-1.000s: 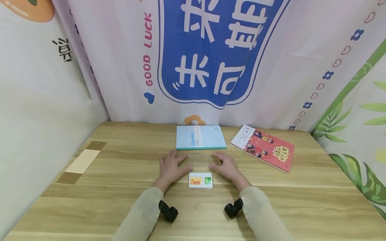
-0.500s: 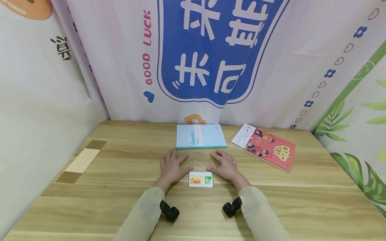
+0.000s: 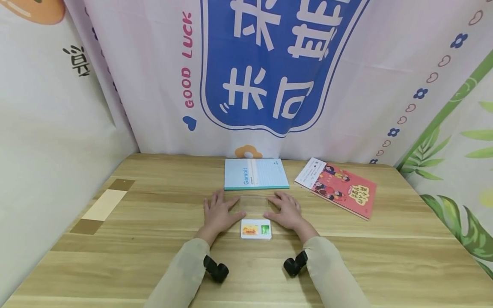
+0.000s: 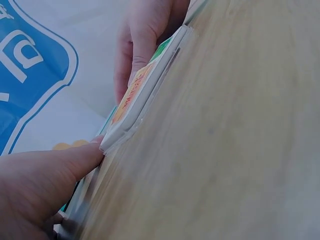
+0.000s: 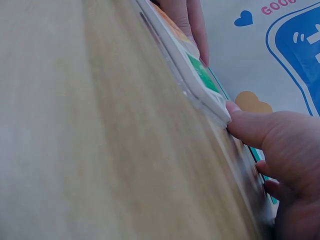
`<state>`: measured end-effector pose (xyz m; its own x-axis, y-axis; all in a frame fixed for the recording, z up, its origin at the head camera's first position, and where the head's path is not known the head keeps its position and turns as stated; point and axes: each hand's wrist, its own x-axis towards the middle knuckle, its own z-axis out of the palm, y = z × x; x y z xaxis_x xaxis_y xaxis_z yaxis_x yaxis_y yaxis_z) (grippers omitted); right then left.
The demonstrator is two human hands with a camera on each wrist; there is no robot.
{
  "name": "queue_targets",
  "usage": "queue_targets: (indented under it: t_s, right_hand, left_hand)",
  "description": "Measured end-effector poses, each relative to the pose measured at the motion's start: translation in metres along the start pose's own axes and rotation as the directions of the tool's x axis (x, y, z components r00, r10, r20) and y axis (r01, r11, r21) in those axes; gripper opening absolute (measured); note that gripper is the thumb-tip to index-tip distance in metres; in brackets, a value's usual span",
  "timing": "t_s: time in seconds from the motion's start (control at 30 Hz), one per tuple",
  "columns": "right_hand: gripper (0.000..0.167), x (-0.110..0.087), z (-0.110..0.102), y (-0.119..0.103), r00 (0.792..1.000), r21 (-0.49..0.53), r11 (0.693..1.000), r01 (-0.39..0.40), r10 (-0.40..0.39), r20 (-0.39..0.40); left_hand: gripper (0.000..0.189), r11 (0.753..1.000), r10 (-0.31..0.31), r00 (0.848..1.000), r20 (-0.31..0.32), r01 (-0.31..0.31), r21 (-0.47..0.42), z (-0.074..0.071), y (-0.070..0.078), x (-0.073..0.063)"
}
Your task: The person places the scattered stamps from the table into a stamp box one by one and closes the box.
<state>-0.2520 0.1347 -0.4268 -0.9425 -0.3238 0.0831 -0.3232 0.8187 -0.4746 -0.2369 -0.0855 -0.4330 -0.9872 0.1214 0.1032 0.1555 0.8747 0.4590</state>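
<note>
A clear plastic cover [image 3: 253, 204] lies between the two hands, faint against the wood. My left hand [image 3: 218, 217] holds its left end, index finger toward the far side and thumb toward the near side. Mirroring this, my right hand [image 3: 288, 214] holds the right end. Just in front lies a flat white case [image 3: 256, 229] with an orange picture and a green one on top. Each wrist view shows a thumb tip right at a far corner of the white case, with a clear plastic edge along its underside. The remaining fingers are partly hidden there.
A light blue notebook [image 3: 256, 174] sits behind the hands. To the right, a red picture book [image 3: 343, 188] with a white band lies at an angle. Brown and cream strips [image 3: 105, 206] mark the table's left side. A printed cloth [image 3: 161, 85] hangs at the back.
The right hand has shifted slightly left, its thumb closing in toward the clear cover. The left hand and the white case stay practically still.
</note>
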Motion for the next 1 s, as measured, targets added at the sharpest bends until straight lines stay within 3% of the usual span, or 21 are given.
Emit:
queue_targets:
  t_s: [0.33,0.57,0.67,0.8,1.0]
  right_hand:
    - [0.055,0.000,-0.002,0.000,1.000,0.008,1.000,0.011,-0.011,0.006]
    - [0.055,-0.002,-0.004,-0.001,1.000,0.123,0.992,0.008,-0.010,0.016]
    - [0.058,-0.004,-0.006,-0.003,1.000,0.251,0.968,-0.007,0.002,0.018]
    - [0.059,-0.011,-0.012,-0.005,1.000,0.416,0.909,-0.012,0.000,0.030]
    - [0.060,-0.029,-0.020,-0.008,0.998,0.495,0.868,0.040,-0.058,0.019]
  left_hand:
    - [0.061,1.000,-0.005,0.999,0.052,0.006,-0.018,-0.003,0.001,0.000]
    - [0.063,0.994,0.016,1.000,0.024,-0.014,-0.104,-0.008,-0.001,-0.004]
    - [0.063,0.988,0.017,1.000,0.021,-0.013,-0.151,-0.012,0.000,-0.006]
    - [0.062,0.983,0.035,0.999,0.023,-0.031,-0.179,-0.018,0.005,-0.012]
    - [0.063,0.971,0.106,0.994,-0.010,-0.105,-0.214,-0.023,0.012,-0.028]
